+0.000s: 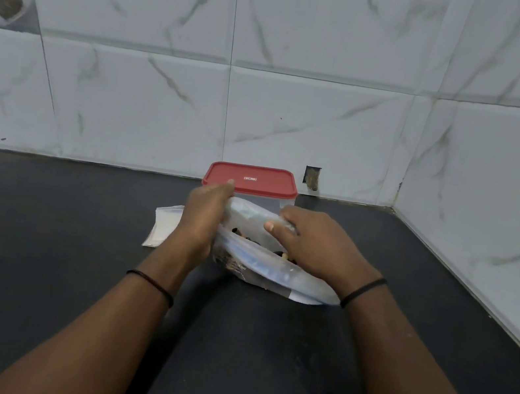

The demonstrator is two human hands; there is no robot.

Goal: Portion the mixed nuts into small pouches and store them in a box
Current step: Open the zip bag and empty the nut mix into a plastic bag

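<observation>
- Your left hand (205,211) grips the left edge of the bag's (260,266) mouth, fingers curled round the film.
- Your right hand (309,243) pinches the far lip, thumb pressed on the plastic.
- The bag lies on the counter (71,233); thin and floppy, likely slippery, so hold it at the rim.
- Nuts (245,235) show inside, loose and light; they'll probably shift.
- Pouches (162,228) lie flat just left.
- The box (251,179) sits behind, lid on.

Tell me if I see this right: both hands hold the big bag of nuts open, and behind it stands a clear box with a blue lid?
Nearly. The head view shows the lid is red, not blue. The rest holds: the left hand and right hand both hold the bag of nuts, with the clear box behind it.
</observation>
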